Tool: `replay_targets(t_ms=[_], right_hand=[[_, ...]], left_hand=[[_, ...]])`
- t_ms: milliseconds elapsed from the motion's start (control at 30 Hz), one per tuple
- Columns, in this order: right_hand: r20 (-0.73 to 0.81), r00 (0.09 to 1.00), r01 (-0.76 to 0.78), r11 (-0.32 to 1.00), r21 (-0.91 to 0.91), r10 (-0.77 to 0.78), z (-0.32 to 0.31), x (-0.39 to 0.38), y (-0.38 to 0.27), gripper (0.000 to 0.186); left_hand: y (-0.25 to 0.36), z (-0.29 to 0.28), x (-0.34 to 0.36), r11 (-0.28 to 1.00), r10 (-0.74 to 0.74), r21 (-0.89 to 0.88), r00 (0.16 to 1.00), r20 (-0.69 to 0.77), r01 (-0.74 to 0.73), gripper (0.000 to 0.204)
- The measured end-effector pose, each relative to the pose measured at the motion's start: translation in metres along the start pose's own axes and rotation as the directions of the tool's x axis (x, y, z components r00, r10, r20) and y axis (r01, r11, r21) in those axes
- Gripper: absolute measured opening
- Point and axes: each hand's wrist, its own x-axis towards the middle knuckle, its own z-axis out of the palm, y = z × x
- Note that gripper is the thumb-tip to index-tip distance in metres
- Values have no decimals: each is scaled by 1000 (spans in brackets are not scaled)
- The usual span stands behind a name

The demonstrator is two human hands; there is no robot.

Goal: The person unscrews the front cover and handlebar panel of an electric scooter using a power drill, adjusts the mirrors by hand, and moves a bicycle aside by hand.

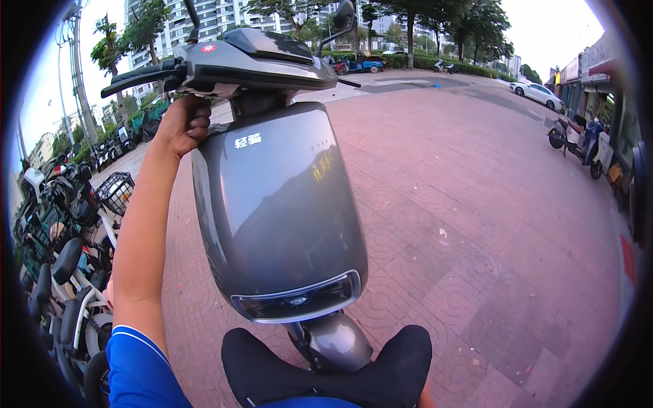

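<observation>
Nearest my camera are two black-trousered knees (241, 357) straddling the front fender (340, 342) of a grey scooter (286, 217), which stands on the red pavement (435, 272) with its nose toward me. Above the fender sits the headlight (299, 299), then the broad front panel, apparently seated in place. My left hand (186, 128) reaches past its left side to the upper left corner, just under the handlebar (139, 79). The fingers are curled closed, but the fisheye view hides their inner side, so I can't fairly say whether they grip the panel's edge, something behind it, or nothing. My right hand is out of sight; I can't tell its state.

I judge the step in hand to be work at that upper corner. The next move probably calls for a firm, even hold there, with the handlebar kept from swinging.

Farther out, parked bikes (68, 262) crowd the pavement's left edge, another scooter (586, 146) stands by its right edge, and a white car (536, 94) waits beyond.
</observation>
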Motion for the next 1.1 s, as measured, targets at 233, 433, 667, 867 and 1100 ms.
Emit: replay_targets(t_ms=[233,433,667,867,1100], right_hand=[[-258,951,246,924,292,-171,-86,45,-84,40],[-233,921,389,720,574,-312,-158,-7,-224,40],[-41,779,512,597,617,-625,-109,-110,-334,29],[9,749,546,626,557,-662,-62,-170,-379,26],[67,829,482,772,415,-555,-68,-162,-360,40]], left_hand=[[-31,-46,-87,984,96,-148,995,-36,-101,10],[-142,-154,-179,963,-12,-261,953,-302,-71,21],[-319,-294,-285,924,-350,-341,737,-579,171,18],[-467,-366,-382,841,-539,-390,523,-660,374,26],[-626,-404,-503,295,-314,761,811,-493,577,39]])
